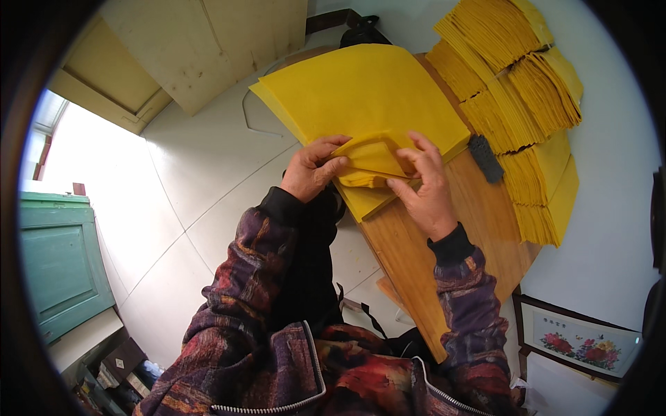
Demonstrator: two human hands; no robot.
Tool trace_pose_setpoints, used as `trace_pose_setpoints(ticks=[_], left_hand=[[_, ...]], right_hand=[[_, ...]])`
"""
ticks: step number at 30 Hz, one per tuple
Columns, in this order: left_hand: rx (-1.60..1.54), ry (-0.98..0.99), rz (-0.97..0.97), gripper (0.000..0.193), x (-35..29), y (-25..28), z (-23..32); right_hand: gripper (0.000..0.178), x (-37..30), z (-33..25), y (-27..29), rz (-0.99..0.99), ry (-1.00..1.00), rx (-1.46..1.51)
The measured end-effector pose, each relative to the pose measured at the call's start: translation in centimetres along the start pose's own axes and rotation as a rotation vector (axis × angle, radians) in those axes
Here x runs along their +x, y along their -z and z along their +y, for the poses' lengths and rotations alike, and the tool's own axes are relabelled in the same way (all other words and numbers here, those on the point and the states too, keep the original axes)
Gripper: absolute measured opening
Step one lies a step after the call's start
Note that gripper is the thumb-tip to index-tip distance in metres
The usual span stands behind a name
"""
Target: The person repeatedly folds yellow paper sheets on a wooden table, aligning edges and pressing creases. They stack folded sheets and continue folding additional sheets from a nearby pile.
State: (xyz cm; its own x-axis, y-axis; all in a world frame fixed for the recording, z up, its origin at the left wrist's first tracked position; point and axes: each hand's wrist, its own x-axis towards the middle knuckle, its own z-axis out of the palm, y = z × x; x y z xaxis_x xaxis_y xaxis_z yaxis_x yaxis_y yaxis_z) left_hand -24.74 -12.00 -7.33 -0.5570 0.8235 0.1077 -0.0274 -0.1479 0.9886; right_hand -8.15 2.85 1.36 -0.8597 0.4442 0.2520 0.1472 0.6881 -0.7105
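Between my hands is a small folded bundle of yellow paper point(374, 159), held just above the near edge of a stack of large yellow sheets point(361, 90). My left hand point(313, 166) grips the bundle's left end, thumb on the near side and fingers behind. On the right, my right hand point(424, 184) has its thumb against the lower right corner, while its fingers are raised and curled over the right side. The bundle's layers bulge apart in the middle. The sheet stack lies on a wooden table point(479, 208) and juts past its left edge.
Several piles of folded yellow paper point(520, 104) stand along the table's right side by the wall. A dark grey pad point(485, 159) lies beside the sheet stack. At the left are a green cabinet point(59, 263) and the tiled floor point(187, 187). A framed flower picture point(579, 340) sits at lower right.
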Motion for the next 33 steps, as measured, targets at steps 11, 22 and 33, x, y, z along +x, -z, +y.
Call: trace_pose_setpoints(ticks=[11, 22, 33], left_hand=[[0.024, 0.087, 0.083, 0.020, -0.1, -0.7, 1.4], [-0.001, 0.078, 0.083, 0.018, 0.0, -0.7, 1.2], [0.032, 0.026, 0.075, 0.018, 0.1, -0.6, 0.8]], right_hand=[[0.030, -4.2, -0.3, -0.7, -0.095, 0.292, -0.438], [0.019, -2.9, 0.7, -1.1, -0.093, 0.368, -0.517], [0.011, -2.1, 0.7, -1.1, -0.149, 0.274, -0.327]])
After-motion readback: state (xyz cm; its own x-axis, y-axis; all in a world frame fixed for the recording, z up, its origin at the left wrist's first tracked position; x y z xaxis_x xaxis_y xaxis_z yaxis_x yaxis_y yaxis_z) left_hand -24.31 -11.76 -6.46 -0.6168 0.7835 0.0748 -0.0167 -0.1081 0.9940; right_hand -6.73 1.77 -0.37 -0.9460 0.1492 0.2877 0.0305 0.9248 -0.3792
